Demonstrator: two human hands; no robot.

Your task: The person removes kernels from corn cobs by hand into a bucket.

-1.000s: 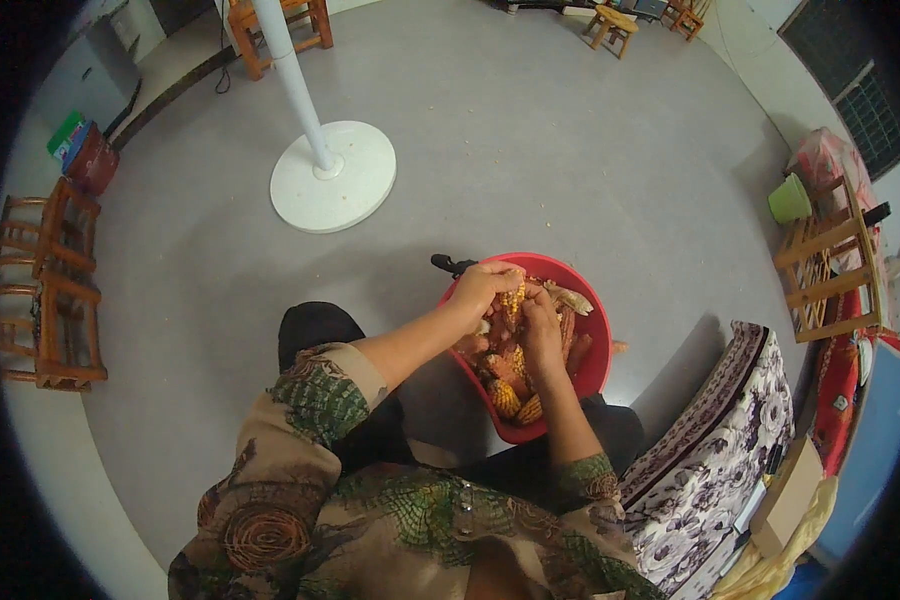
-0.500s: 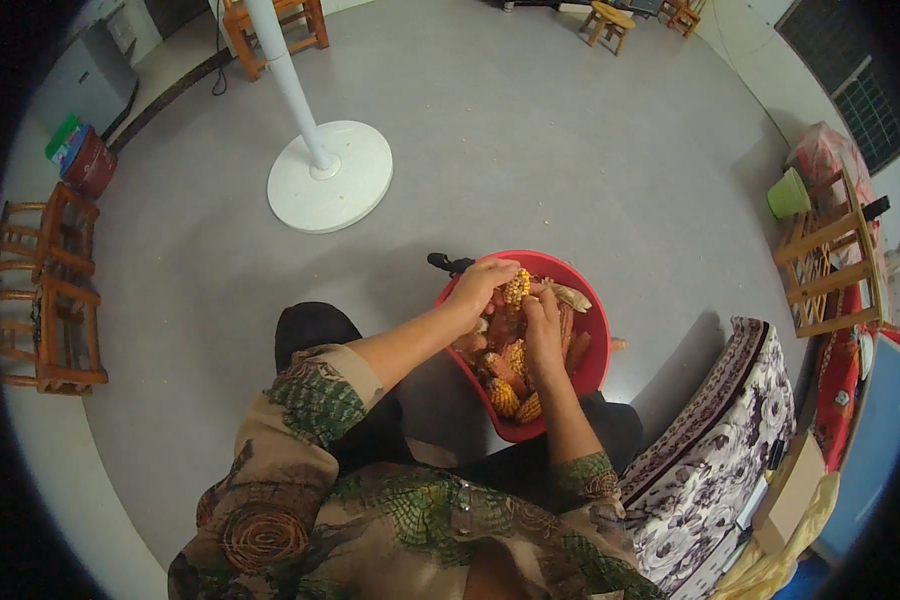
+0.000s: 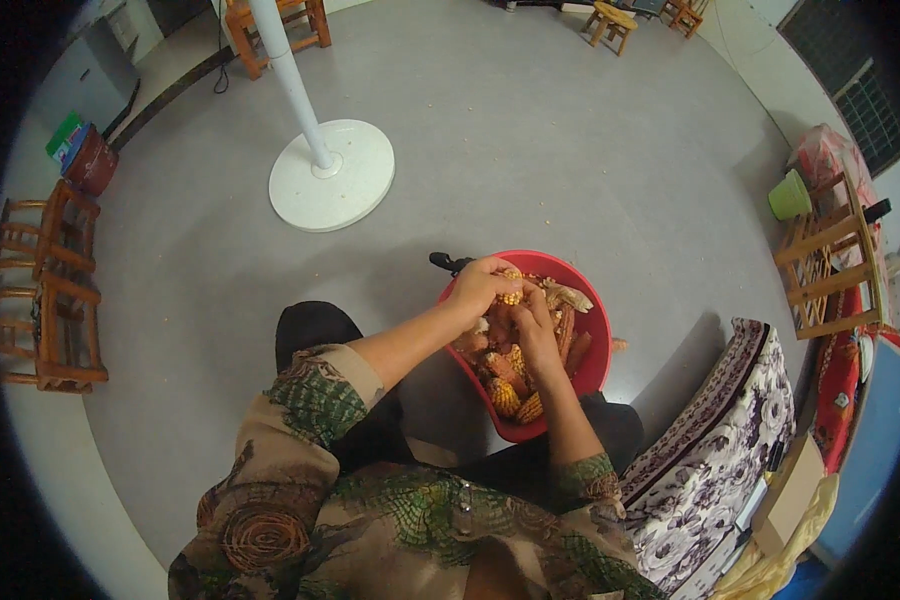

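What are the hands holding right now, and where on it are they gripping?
Both hands grip one corn cob over the red basin: the left hand around its upper end, the right hand lower down. The exact finger placement cannot be told.

Room: smooth grey floor, evenly lit.
White fan stand [image 3: 327, 175] on round base, upper left. Wooden chairs [image 3: 50, 290] along left edge; a wooden chair [image 3: 832, 262] at right, green pot [image 3: 789, 196] beside it. Floral-patterned cloth [image 3: 715, 450] lower right. Small wooden stools [image 3: 612, 22] at top.
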